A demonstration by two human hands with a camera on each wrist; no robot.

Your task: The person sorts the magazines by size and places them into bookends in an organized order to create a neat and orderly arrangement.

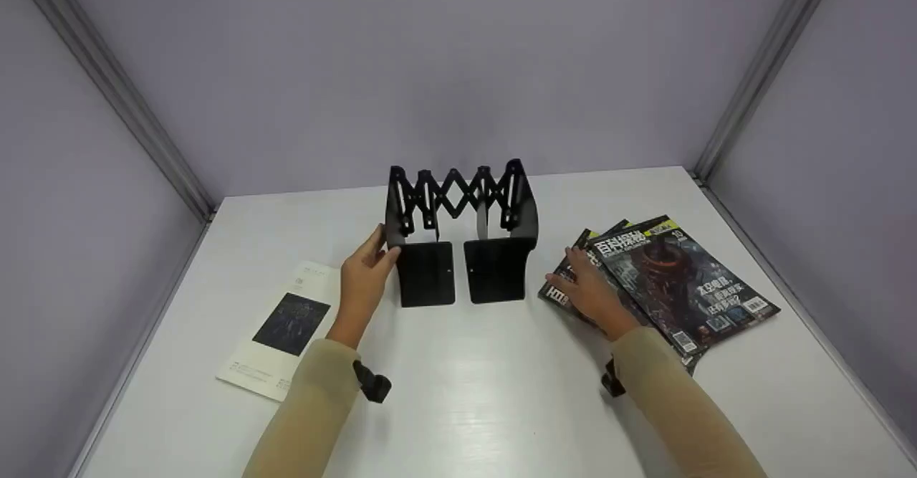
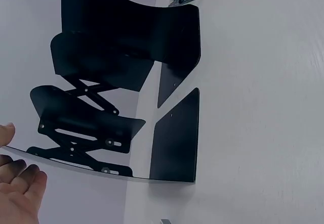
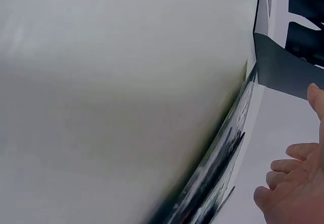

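A black expandable bookend [image 1: 501, 270] with a scissor-lattice back stands upright near the middle of the table. My left hand [image 1: 365, 270] is at its left end plate; in the left wrist view the thumb [image 2: 6, 134] and the curled fingers [image 2: 20, 183] lie on opposite sides of that plate. On the right, three fanned magazines [image 1: 666, 277] with dark covers overlap one another. My right hand [image 1: 591, 292] is over their left side, fingers spread and holding nothing. The right wrist view shows this hand [image 3: 298, 183] above the edges of the magazines [image 3: 217, 168].
A pale booklet [image 1: 308, 281] with a dark picture lies on the white table [image 1: 458, 392] left of my left hand. Behind the table rises a plain wall [image 1: 444, 69], with side panels [image 1: 845, 177] at both sides.
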